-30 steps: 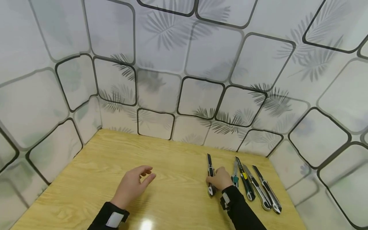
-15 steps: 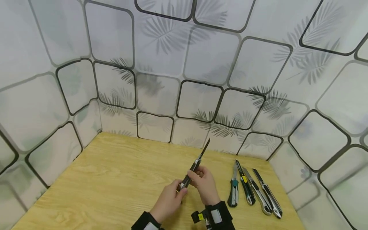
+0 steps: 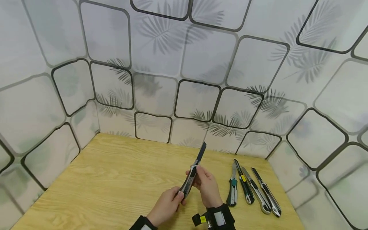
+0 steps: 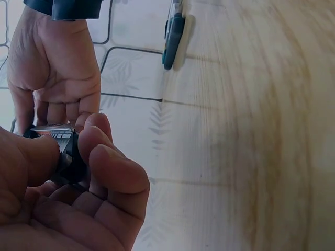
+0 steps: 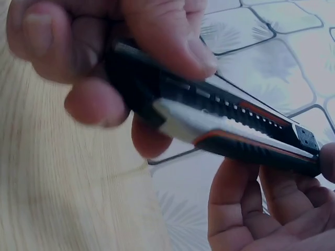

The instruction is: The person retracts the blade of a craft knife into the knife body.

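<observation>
From the head camera, a utility knife point(image 3: 192, 175) is seen held above the wooden table point(image 3: 109, 179), tilted with its dark blade end raised toward the tiled wall point(image 3: 184, 64); its lower end is pinched by the left hand point(image 3: 167, 206), its middle gripped by the right hand point(image 3: 206, 185), both forearms reaching up from the near edge; four more knives point(image 3: 251, 188) lie side by side on the table to the right. From the left wrist, the left fingers point(image 4: 104, 167) are seen curled round the knife's dark butt, the right hand just beyond; a teal-handled knife point(image 4: 174, 32) lies apart. From the right wrist, the right fingers point(image 5: 172, 36) are clamped on the blurred body, seemingly black, silver and orange-trimmed, its far end met by the left hand.
</observation>
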The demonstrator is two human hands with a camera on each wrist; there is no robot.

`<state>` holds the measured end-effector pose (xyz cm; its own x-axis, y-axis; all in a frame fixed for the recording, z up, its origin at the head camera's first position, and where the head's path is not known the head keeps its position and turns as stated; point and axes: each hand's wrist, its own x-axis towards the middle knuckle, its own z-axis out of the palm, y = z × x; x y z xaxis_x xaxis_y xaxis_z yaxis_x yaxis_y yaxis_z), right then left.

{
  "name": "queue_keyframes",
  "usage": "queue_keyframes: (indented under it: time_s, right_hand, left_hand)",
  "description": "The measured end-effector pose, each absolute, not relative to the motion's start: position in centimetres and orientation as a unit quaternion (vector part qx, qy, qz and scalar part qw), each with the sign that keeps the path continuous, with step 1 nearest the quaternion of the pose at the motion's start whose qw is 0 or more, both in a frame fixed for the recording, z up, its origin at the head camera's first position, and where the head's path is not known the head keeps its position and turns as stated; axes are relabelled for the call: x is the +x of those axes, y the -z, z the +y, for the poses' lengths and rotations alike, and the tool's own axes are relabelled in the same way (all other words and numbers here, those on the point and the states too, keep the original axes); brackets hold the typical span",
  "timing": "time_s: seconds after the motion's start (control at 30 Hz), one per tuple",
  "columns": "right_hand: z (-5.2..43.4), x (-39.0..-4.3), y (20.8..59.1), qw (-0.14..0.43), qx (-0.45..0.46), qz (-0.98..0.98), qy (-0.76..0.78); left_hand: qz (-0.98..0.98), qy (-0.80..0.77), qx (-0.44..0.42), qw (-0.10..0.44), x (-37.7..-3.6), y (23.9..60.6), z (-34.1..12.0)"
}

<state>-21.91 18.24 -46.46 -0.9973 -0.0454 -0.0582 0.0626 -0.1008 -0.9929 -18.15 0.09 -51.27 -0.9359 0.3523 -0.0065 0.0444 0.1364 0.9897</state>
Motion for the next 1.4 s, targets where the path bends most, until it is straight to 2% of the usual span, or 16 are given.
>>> queue_keyframes:
  time_s: [0.57,0.8,1.17,1.4]
  right_hand:
    - [17.2,-21.9,47.1,0.040,0.001,0.681,0.732]
    - [16.9,-21.9,47.7,0.046,0.008,0.671,0.740]
    - [15.8,-21.0,48.7,0.096,0.000,0.691,0.716]
    - [15.5,-20.5,48.8,0.101,-0.013,0.691,0.716]
  left_hand:
    - [0.713,-0.672,0.133,0.152,-17.7,51.3,0.4]
    - [0.711,-0.675,0.130,0.147,-17.6,51.1,0.5]
    - [0.696,-0.701,0.101,0.122,-17.9,50.8,0.2]
    - [0.692,-0.705,0.101,0.118,-17.9,50.9,0.1]
